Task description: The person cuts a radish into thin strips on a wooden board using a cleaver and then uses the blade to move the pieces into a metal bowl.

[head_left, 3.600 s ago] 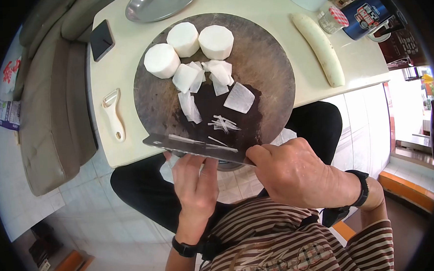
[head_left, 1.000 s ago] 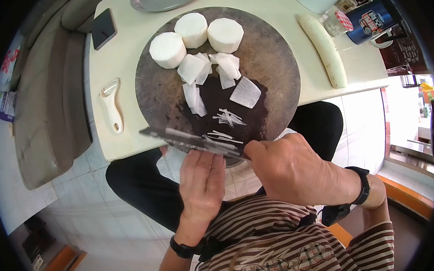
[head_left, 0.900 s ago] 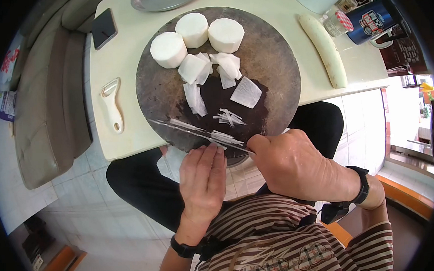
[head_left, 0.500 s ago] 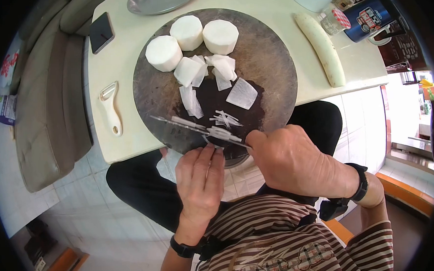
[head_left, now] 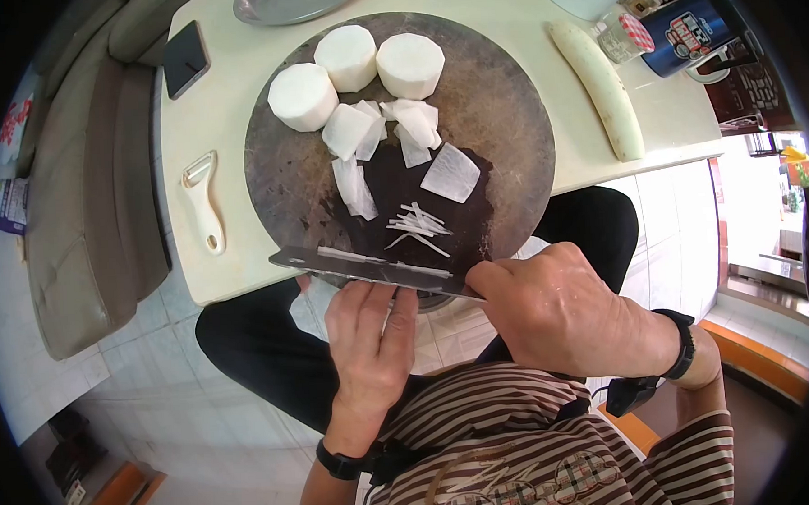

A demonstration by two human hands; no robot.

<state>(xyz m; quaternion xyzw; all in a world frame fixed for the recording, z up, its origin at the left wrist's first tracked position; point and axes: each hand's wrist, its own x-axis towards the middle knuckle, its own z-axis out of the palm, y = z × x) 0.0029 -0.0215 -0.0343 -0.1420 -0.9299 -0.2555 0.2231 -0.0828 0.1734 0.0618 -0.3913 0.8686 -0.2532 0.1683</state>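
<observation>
The right hand [head_left: 570, 313] is clenched around the handle of the knife [head_left: 369, 270], whose broad blade lies almost flat over the near edge of the round cutting board [head_left: 497, 104]. A few thin white strips [head_left: 419, 270] cling to the blade's upper face. The left hand [head_left: 368, 344] is released, fingers straight and together, their tips against the near side of the blade, and it grasps nothing. A small heap [head_left: 417, 223] of cut strips lies just beyond the blade, flat slices [head_left: 453, 172] lie farther on, and three peeled radish chunks [head_left: 348, 58] stand at the far left of the board.

To clear the blade well, I judge the fingers should slide along its flat and away from the cutting edge, never across it. The right hand should hold the blade level, so the strips drop onto the wood

The blade sits right at the near edge of the table [head_left: 218, 125], and the board seems to overhang it a little, so anything pushed nearward would fall to the floor. Open room lies on the bare right part of the board. The peeler [head_left: 202, 203] lies left of the board and a whole radish [head_left: 600, 86] right of it, both well apart from the hands
</observation>
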